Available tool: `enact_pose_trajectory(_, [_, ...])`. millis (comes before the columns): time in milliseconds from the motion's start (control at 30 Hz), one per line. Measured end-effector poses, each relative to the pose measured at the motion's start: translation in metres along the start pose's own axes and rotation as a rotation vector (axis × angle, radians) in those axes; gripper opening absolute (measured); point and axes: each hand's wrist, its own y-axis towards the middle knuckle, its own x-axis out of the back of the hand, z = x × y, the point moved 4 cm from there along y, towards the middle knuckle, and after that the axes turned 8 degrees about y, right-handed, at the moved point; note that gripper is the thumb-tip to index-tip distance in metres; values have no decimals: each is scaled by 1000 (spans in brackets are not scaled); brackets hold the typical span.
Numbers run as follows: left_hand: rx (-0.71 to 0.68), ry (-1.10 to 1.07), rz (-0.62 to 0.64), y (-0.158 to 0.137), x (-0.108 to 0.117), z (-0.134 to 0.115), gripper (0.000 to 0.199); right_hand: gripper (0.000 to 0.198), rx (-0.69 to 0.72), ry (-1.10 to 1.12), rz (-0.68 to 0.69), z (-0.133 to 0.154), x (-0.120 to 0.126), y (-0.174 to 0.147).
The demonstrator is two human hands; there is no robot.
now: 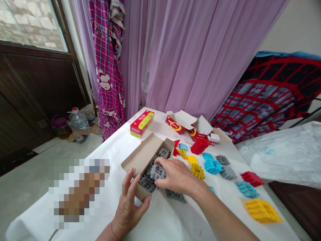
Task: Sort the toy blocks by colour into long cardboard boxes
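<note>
A brown cardboard box [141, 154] lies open on the white-covered table, its lid folded to the left. Grey toothed plastic building pieces [147, 184] fill much of it. My right hand [175, 174] grips a small stack of grey building pieces [157, 171] between thumb and fingers, over the box's opening. At the box's near end, my left hand [130, 197] holds it, fingers at the left side and thumb at the front corner. Dark grey pieces [175, 195] lie beside the box, partly hidden under my right wrist.
Yellow [263, 211], blue [213, 166] and red pieces [199, 146] are spread over the table's right side. A red and green box [142, 124] stands at the back, near opened red boxes [177, 124]. A blurred patch [80, 192] covers something at left. Purple curtains [190, 53] hang behind.
</note>
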Motion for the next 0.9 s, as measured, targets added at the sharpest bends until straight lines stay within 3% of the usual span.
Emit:
enact_pose_trajectory(200, [0, 3, 8, 0, 1, 0, 77, 49, -31, -31, -129, -2, 16, 4])
enact_pose_trajectory(467, [-11, 9, 9, 1, 0, 0, 75, 50, -12, -89, -104, -12, -15, 15])
enact_pose_trajectory(700, [-8, 20, 12, 0, 0, 1, 74, 24, -63, -3, -214, -28, 0, -1])
enact_pose_trajectory(800, [-14, 23, 2, 1, 2, 3, 75, 21, -150, 49, -265, -47, 8, -18])
enact_pose_trajectory(900, [-23, 17, -3, 1, 3, 4, 78, 23, -293, 35, -302, -87, 15, -43])
